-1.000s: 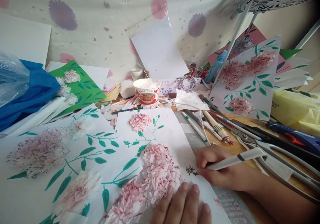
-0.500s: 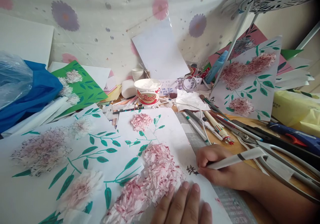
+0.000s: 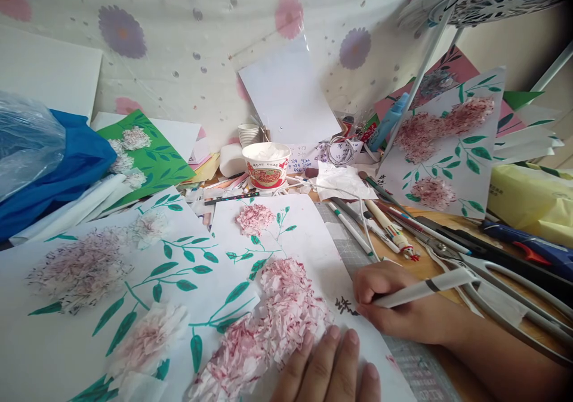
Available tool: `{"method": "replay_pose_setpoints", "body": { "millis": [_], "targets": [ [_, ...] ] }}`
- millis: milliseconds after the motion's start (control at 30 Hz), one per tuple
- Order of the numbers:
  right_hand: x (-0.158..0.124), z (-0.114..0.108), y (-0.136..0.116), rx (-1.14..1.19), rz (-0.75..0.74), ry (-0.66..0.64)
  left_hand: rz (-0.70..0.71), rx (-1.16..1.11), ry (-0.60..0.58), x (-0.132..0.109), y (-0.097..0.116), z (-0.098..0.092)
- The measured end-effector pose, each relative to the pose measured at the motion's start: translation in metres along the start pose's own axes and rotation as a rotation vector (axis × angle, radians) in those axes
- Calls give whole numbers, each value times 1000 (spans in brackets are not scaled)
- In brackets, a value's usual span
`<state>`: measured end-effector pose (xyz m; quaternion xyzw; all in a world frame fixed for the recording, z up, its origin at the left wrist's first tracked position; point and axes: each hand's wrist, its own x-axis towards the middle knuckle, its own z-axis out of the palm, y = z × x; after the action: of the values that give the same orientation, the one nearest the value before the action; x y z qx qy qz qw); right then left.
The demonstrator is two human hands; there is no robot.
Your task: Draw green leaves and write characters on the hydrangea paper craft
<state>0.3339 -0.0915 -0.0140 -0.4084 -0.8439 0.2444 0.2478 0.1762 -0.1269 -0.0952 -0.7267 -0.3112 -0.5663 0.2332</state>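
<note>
Near the right edge of a white paper sheet (image 3: 320,229), my right hand (image 3: 398,303) grips a white marker pen (image 3: 423,288), its tip end hidden by the fingers. Black handwritten characters (image 3: 344,305) show on the sheet just left of those fingers. My left hand (image 3: 324,369) lies flat at the bottom, fingers stretched out, touching the sheet and the lower edge of a crumpled pink-and-white paper flower (image 3: 290,303). Higher on the same sheet is a smaller pink paper flower (image 3: 254,218) with green drawn leaves.
Another flower picture (image 3: 179,324) overlaps on the left. A paper bowl (image 3: 265,166) stands behind the sheets. Pens, large scissors (image 3: 496,270) and a cutting mat (image 3: 421,360) lie to the right. A finished-looking flower picture (image 3: 452,151) leans upright at the back right.
The view has shifted slightly, so the things on the left appear a little further right. My right hand with the marker has barely moved, and my left hand stays in place.
</note>
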Motion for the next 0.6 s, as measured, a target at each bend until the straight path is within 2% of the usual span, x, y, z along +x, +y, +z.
{"method": "replay_pose_setpoints", "body": {
  "millis": [367, 600],
  "targets": [
    [0, -1, -1, -3, -10, -21, 8, -5, -16, 0, -1, 0],
    [-1, 0, 2, 118, 42, 7, -12, -2, 8, -1, 1, 1]
  ]
}}
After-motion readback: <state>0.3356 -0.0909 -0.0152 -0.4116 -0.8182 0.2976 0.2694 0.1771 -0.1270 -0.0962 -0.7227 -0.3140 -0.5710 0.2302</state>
